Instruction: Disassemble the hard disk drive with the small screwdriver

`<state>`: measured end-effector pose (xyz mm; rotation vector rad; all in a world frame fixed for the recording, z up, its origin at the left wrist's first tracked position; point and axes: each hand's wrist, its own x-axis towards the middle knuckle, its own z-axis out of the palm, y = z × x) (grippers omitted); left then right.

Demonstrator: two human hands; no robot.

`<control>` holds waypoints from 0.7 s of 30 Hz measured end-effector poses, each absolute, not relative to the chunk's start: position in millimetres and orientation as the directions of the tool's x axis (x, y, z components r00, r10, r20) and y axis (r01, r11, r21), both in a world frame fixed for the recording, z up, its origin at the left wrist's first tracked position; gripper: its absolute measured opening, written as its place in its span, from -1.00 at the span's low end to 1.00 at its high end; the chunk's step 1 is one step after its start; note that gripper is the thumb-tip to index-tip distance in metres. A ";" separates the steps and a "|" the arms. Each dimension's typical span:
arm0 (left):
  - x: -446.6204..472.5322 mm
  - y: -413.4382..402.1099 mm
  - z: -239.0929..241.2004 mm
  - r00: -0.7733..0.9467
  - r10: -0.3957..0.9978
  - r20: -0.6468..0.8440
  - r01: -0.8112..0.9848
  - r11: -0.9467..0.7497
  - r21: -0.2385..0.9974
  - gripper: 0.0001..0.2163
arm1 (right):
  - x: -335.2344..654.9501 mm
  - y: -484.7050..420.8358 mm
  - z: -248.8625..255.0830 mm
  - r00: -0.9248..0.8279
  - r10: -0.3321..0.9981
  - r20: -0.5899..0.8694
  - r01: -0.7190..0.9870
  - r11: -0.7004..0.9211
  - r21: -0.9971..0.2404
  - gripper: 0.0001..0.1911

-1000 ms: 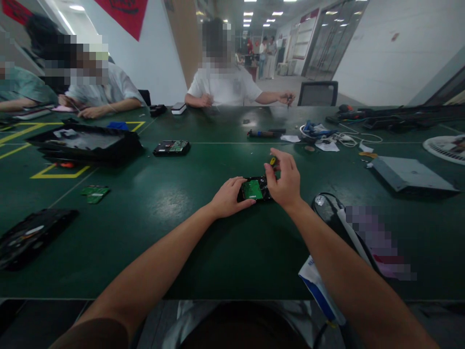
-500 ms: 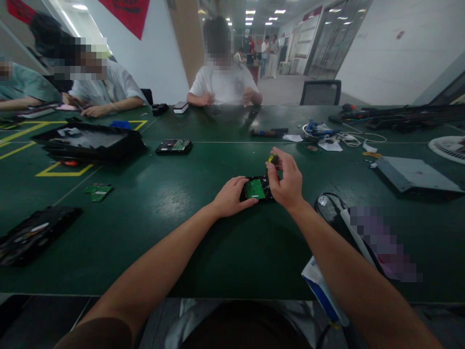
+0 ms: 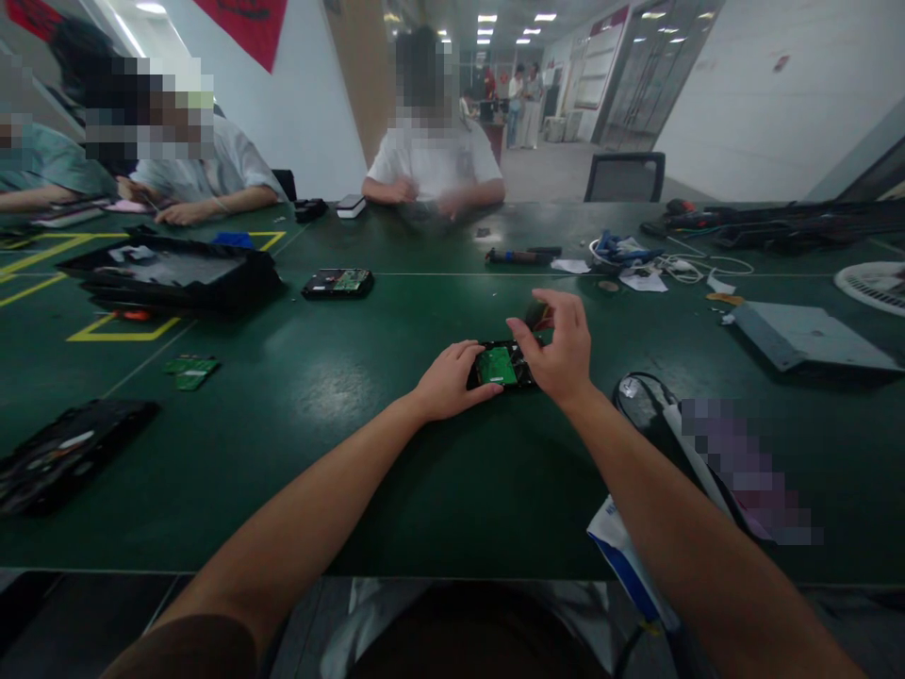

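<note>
A hard drive (image 3: 499,366) lies on the table with its green circuit board facing up and a black case around it. My left hand (image 3: 451,379) grips its left end, thumb along the near edge and fingers at the far edge. Over the drive's right end, my right hand (image 3: 561,344) has its fingers curled around the dark handle of a screwdriver (image 3: 538,313); the thumb stands a little off the handle. The hand hides the drive's right end, and the screwdriver's tip cannot be made out.
Left on the green table (image 3: 339,471) are a black tray (image 3: 190,269), loose green boards (image 3: 192,371) and a black device (image 3: 67,453). Another drive (image 3: 337,282) lies farther back. To the right sit a grey metal box (image 3: 813,335), cables (image 3: 682,269) and a pouch (image 3: 636,566). Co-workers sit opposite.
My right hand's thumb has come away from the screwdriver handle, and the fingers have shifted around it. My left hand and the hard drive stay in place. The person opposite has moved their hands.
</note>
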<state>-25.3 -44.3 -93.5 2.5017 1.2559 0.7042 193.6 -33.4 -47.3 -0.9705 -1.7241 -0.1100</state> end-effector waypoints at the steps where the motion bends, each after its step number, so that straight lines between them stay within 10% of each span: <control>1: -25.3 -44.3 -93.4 0.511 0.803 0.306 0.681 -0.595 0.426 -0.28 | 194.1 -33.4 -46.7 -0.051 0.542 0.839 0.659 0.649 -0.379 -0.57; 21: -24.2 -44.4 -94.1 0.511 0.801 0.312 0.684 -0.599 0.417 -0.31 | 193.2 -30.7 -49.9 -0.081 0.532 0.843 0.642 0.675 -0.364 -0.58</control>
